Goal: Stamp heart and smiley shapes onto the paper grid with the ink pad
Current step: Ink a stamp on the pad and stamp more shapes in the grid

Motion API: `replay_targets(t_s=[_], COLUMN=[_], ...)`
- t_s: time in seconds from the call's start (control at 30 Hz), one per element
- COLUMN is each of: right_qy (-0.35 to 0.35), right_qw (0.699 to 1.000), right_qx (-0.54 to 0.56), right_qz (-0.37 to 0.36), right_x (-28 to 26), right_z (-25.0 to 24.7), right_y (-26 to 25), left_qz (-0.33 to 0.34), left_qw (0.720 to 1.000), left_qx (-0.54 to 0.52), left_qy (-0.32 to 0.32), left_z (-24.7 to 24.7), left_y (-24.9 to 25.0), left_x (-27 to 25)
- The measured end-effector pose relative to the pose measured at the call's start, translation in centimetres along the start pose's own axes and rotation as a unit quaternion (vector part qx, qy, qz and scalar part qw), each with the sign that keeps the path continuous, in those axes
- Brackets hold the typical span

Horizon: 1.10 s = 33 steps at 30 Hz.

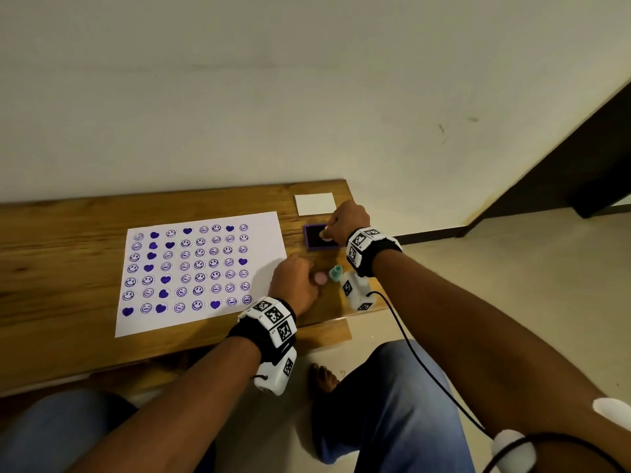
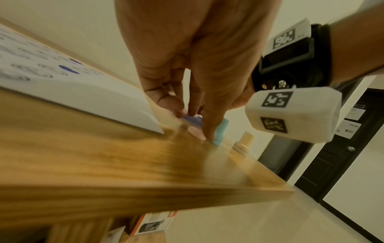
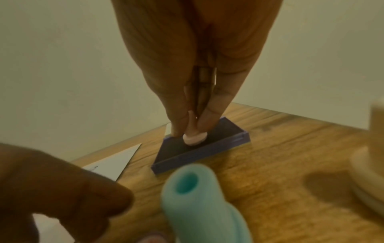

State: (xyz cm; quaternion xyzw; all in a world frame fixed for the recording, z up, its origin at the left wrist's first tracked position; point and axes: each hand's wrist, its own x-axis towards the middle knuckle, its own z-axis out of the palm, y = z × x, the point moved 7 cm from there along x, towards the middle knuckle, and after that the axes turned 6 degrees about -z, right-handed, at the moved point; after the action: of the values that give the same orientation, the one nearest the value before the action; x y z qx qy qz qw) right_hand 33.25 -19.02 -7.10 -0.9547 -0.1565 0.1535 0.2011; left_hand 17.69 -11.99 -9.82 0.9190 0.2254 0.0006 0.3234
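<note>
The white paper grid lies on the wooden table, filled with purple smileys and hearts. Right of it sits the purple ink pad. My right hand pinches a small pink stamp by its stem, with its round base down on the pad. My left hand is at the paper's lower right corner. Its thumb and fingers pinch a second pink stamp that stands on the table. A teal stamp stands upright just right of it.
A white card lies at the table's far right corner, behind the ink pad. A wooden-handled stamp stands near the right table edge. A black cable runs from my right wrist over the table's front edge.
</note>
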Motion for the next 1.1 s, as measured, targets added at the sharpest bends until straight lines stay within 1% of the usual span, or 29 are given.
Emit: replay_targets(t_s=[0.07,0.13,0.2,0.23,0.27,0.3,0.33,0.37,0.4,0.43,0.5,0.57,0.6,0.63,0.67,0.73,0.8,0.9,0.97,1.0,1.03,1.07,1.1], right_qy=[-0.004,-0.008,0.012,0.037,0.067,0.089,0.098,0.088,0.058,0.015,-0.076,-0.166,-0.196,-0.217,-0.232,-0.243,-0.247,-0.253,-0.245,-0.233,-0.214,-0.192,-0.163], right_qw=[1.000,1.000,1.000,0.998,0.993,0.981,0.958,0.917,0.856,0.787,0.661,0.548,0.501,0.461,0.430,0.387,0.363,0.345,0.341,0.350,0.380,0.431,0.505], right_qx=[-0.011,-0.013,0.006,0.039,0.097,0.170,0.268,0.390,0.513,0.616,0.746,0.818,0.841,0.857,0.869,0.886,0.895,0.901,0.905,0.904,0.897,0.879,0.846], right_qz=[0.000,0.002,-0.002,-0.010,-0.011,-0.010,-0.005,-0.002,-0.003,-0.005,0.016,0.052,0.064,0.070,0.076,0.082,0.080,0.075,0.075,0.076,0.076,0.072,0.063], right_x=[-0.3,-0.8,-1.4,-1.7,-2.4,-3.2,-4.2,-5.4,-6.7,-8.2,-11.2,-13.6,-14.6,-15.3,-15.9,-16.8,-17.2,-17.4,-17.2,-16.9,-16.5,-16.0,-15.4], right_z=[0.0,-0.3,-1.2,-1.7,-2.3,-2.6,-2.6,-2.2,-1.6,-1.0,0.5,2.6,3.5,4.3,4.9,5.7,6.0,6.3,6.5,6.5,6.4,6.2,6.0], right_y=[-0.4,-0.5,-0.7,-0.9,-0.9,-0.9,-1.2,-1.5,-2.3,-3.2,-4.8,-5.8,-6.2,-6.6,-7.1,-7.9,-8.5,-8.8,-8.5,-8.4,-8.0,-7.8,-7.4], left_qz=[-0.015,-0.025,-0.036,-0.042,-0.048,-0.055,-0.064,-0.070,-0.075,-0.077,-0.071,-0.071,-0.075,-0.080,-0.084,-0.098,-0.105,-0.091,-0.081,-0.080,-0.081,-0.082,-0.080], left_qw=[1.000,0.999,0.999,0.998,0.997,0.997,0.996,0.995,0.994,0.994,0.995,0.994,0.990,0.986,0.982,0.980,0.979,0.979,0.980,0.980,0.979,0.979,0.979], left_qx=[-0.021,-0.011,-0.002,0.004,0.009,0.014,0.017,0.021,0.025,0.028,0.036,0.085,0.117,0.145,0.164,0.166,0.159,0.172,0.173,0.175,0.177,0.180,0.181], left_qy=[0.016,0.028,0.038,0.045,0.052,0.059,0.064,0.068,0.070,0.067,0.051,0.018,-0.001,-0.019,-0.033,-0.056,-0.067,-0.065,-0.061,-0.059,-0.055,-0.048,-0.040], left_z=[-1.6,-3.0,-4.7,-5.8,-6.5,-7.2,-8.1,-8.7,-9.5,-10.0,-10.5,-10.6,-10.4,-10.3,-10.1,-9.6,-9.1,-8.6,-8.4,-8.4,-8.5,-8.7,-8.8], left_y=[-0.5,-1.5,-2.8,-3.6,-4.4,-5.4,-6.3,-7.1,-7.9,-8.6,-10.0,-11.1,-11.7,-12.3,-12.8,-13.4,-13.7,-13.5,-13.3,-13.2,-13.0,-12.9,-12.7], left_x=[-0.5,-1.0,-1.8,-2.1,-2.3,-2.4,-2.6,-2.7,-2.8,-2.8,-2.8,-2.7,-2.7,-2.7,-2.7,-3.1,-3.6,-4.3,-4.5,-4.6,-4.7,-4.6,-4.5])
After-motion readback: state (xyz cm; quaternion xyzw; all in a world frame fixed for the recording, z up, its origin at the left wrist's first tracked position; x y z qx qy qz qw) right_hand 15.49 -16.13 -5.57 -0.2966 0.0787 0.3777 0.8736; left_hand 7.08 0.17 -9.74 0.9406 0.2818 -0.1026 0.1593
